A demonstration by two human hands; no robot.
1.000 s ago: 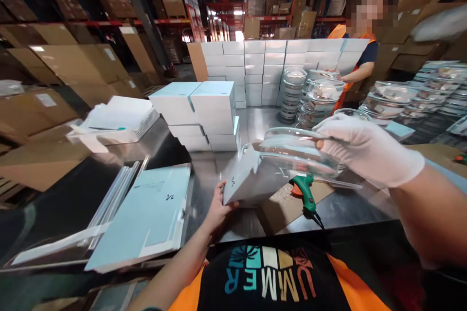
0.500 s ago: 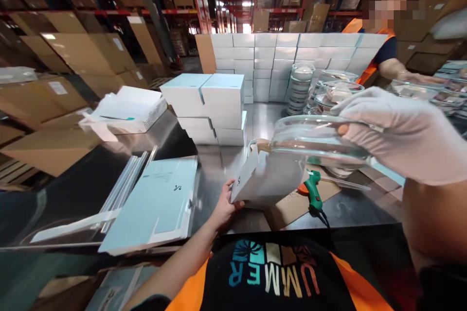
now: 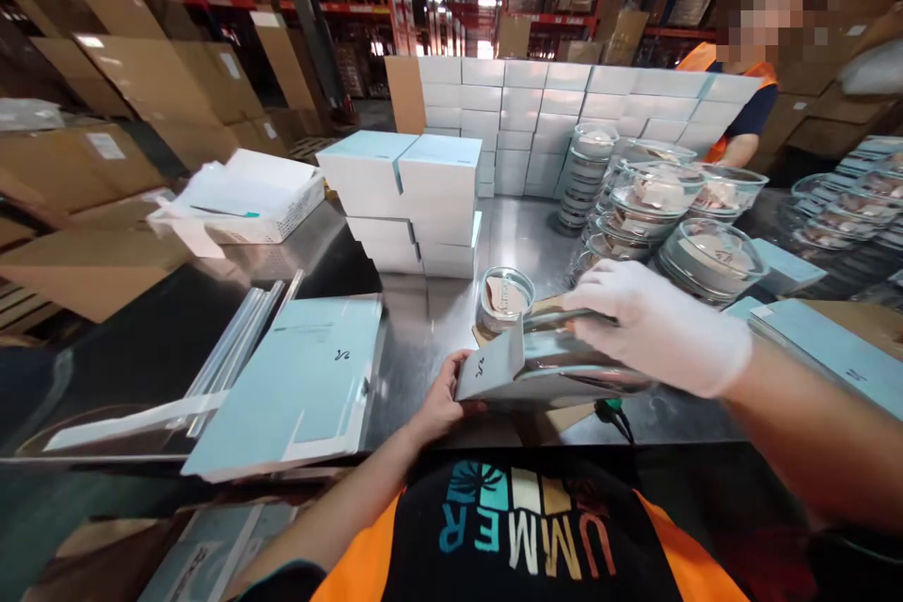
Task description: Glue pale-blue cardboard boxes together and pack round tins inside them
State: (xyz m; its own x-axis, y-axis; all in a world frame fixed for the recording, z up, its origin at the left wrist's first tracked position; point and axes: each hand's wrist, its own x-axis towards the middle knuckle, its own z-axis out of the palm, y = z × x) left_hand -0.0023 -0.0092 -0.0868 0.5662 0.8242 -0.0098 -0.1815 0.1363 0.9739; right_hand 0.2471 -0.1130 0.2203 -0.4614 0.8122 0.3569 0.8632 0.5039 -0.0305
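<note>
My bare left hand [image 3: 446, 395] grips the left end of a white cardboard box [image 3: 490, 371], its thumb and fingers pinching the panel with the small black mark. In a white glove, my right hand [image 3: 645, 324] holds a clear glass dish [image 3: 561, 350] from above, fingers closed over its rim. The dish lies at the box's open side, partly within its walls; how deep it sits is hidden. Just behind the box stands a small round glass container [image 3: 505, 296] with a brown paper piece. A green glue gun [image 3: 612, 406] is mostly covered by the box.
Flat blue-white cartons [image 3: 296, 386] lie left beside clear plastic strips [image 3: 236, 348]. Closed white boxes [image 3: 437, 174] are stacked ahead, with a long wall of boxes [image 3: 518, 113] behind. Glass dishes [image 3: 656, 193] pile up at right. A co-worker [image 3: 752, 113] in an orange vest stands beyond.
My right hand has brought the glass dish down and left, from above the table into the box's opening. The box has tilted flatter in my left hand, and the glue gun is now largely covered.
</note>
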